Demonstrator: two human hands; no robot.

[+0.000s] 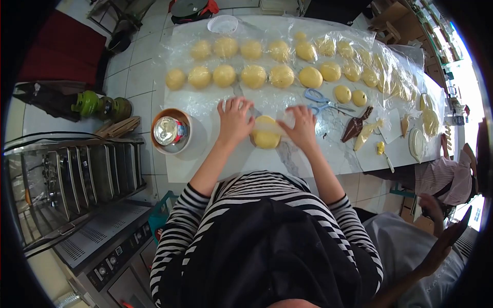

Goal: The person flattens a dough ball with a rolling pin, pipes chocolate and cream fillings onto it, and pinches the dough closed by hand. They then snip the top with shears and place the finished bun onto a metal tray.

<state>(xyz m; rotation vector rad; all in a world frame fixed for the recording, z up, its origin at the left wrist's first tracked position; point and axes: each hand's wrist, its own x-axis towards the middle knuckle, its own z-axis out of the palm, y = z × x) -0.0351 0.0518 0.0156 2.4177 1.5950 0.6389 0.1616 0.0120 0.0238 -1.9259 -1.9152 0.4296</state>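
A piece of yellow dough (267, 139) lies on the table in front of me, between my hands. A pale, blurred band crosses its upper part from hand to hand; I cannot make out what it is. My left hand (235, 120) is at the dough's left edge, palm down with fingers spread. On the other side, my right hand (302, 126) is also palm down, its fingers stretched out and smeared by motion. Blue-handled scissors (318, 107) lie just beyond my right fingertips.
Rows of dough balls (253, 76) sit under clear plastic sheeting at the back. Left stands a bowl (188, 138) holding a can (168, 130). Right are a brown-filled piping bag (355, 126), a yellow-filled one (365, 136) and a spatula (389, 163). A co-worker's hand (429, 259) is lower right.
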